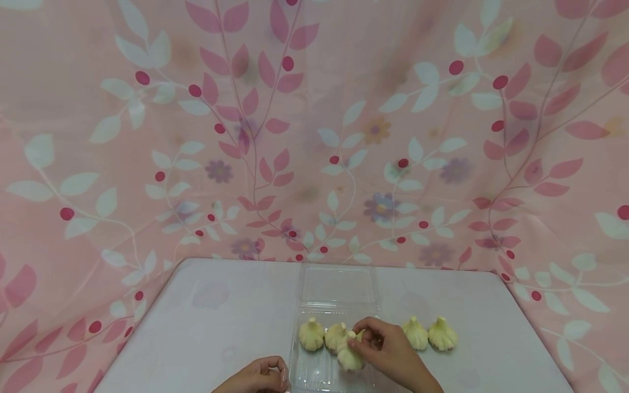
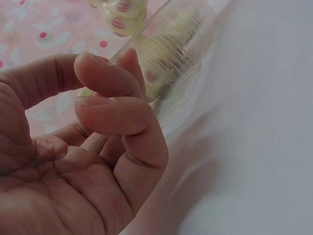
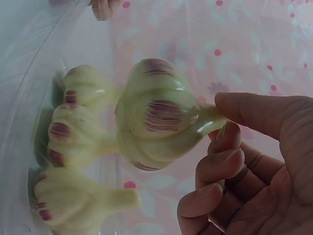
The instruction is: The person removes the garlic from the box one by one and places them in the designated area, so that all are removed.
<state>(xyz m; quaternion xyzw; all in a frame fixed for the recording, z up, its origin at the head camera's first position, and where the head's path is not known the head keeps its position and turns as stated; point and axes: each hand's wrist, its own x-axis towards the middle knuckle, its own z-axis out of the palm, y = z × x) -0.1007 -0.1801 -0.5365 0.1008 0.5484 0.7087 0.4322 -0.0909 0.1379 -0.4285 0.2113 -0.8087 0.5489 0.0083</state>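
**Garlic pinched by its stem over the clear tray – slip and tip risks**

We see the right hand (image 1: 388,349) at lower centre of the head view pinching a pale yellow, purple-streaked garlic bulb (image 1: 350,355) by its short stem, thumb and fingertips (image 3: 230,132) closed on the neck only. The bulb hangs over the clear, thin plastic clamshell tray (image 1: 314,374), just in front of two similar bulbs already sitting in the tray (image 1: 312,334). Two more bulbs (image 1: 428,333) stand on the counter right of the hand.

Risks, as we judge them:
- The stem is narrow and looks smooth and waxy; the round, heavier body could swing or slip out of so small a grip.
- The tray looks light and flexible. A bulb dropped near its wall could tilt or slide it; the left hand (image 1: 260,376), bottom centre, has loosely curled fingers holding nothing and only sits beside the tray edge. We cannot tell if it touches it.
- The seated bulbs are close together; a nudge could roll them, since the bottoms are rounded.
- The hinged lid (image 1: 339,285) lies open behind, towards the upper part of the tray.

Textures: glossy, ribbed bulbs, likely plastic replicas; see-through ridged tray; matte white counter (image 1: 206,327); soft pink floral cloth backdrop (image 1: 147,136).
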